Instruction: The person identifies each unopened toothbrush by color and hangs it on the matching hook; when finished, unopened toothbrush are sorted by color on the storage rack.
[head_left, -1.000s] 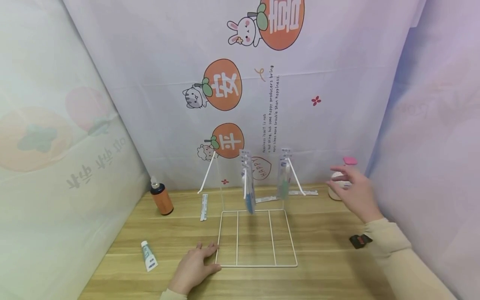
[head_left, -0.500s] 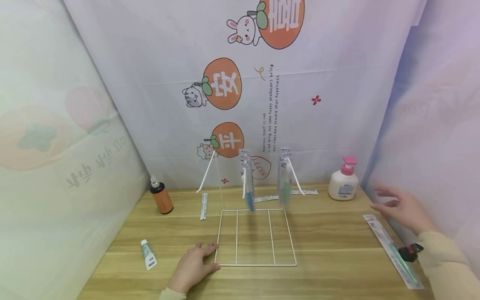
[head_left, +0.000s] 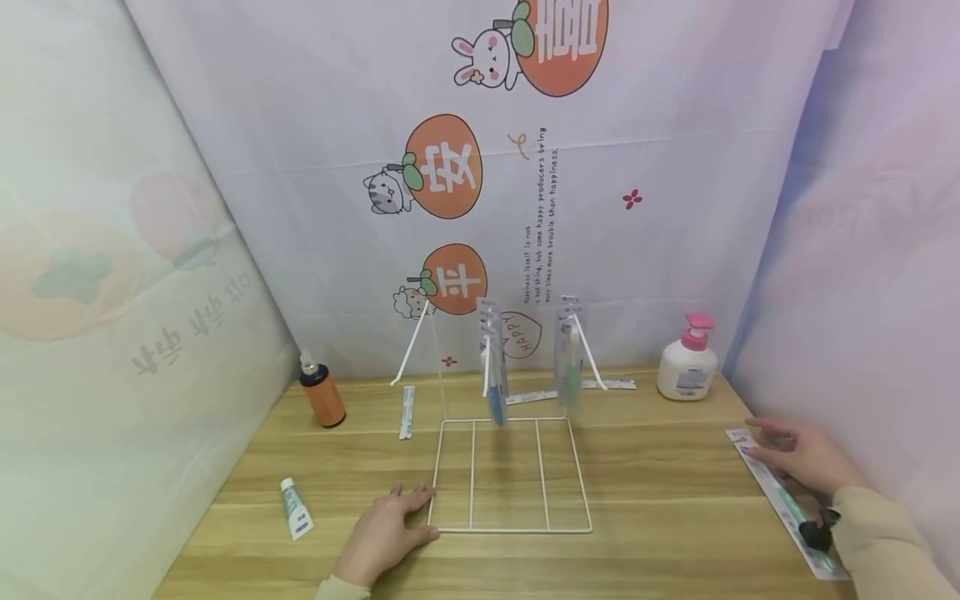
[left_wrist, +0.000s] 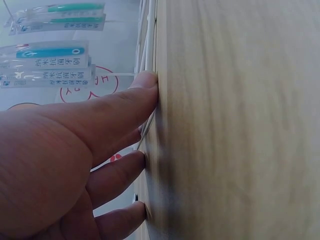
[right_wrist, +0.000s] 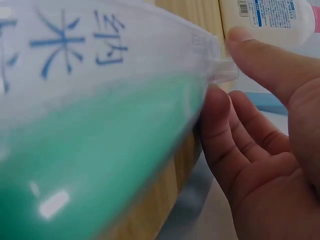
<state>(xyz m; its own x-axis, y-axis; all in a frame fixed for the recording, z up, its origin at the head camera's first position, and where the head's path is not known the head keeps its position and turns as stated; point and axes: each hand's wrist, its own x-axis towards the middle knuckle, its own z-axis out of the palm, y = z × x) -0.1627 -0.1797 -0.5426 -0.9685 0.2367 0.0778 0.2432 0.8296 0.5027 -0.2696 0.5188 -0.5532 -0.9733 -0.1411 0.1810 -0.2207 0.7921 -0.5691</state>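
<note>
My left hand [head_left: 384, 533] rests on the table at the front left corner of a white wire display rack [head_left: 517, 531], thumb and fingers touching its base. On the rack's middle hook hang packaged toothbrushes [head_left: 494, 379] with blue handles. Green-handled packaged toothbrushes [head_left: 567, 367] hang at the right hook, and the left hook [head_left: 410, 343] carries nothing. At the right table edge my right hand [head_left: 810, 458] is over the upper end of a packaged green toothbrush [head_left: 772, 492] lying on the wood. In the right wrist view, thumb and fingers stand apart on either side of the package [right_wrist: 100, 125].
A white pump bottle [head_left: 686, 371] with a pink top stands at the back right. An orange and black bottle [head_left: 324, 396] is at the back left. A small toothpaste tube [head_left: 297, 510] lies front left. Narrow printed strips [head_left: 407, 412] lie behind the rack.
My right hand has moved from in front of the pump bottle to the right and down, onto the lying toothbrush package. The left hand has stayed at the rack's corner.
</note>
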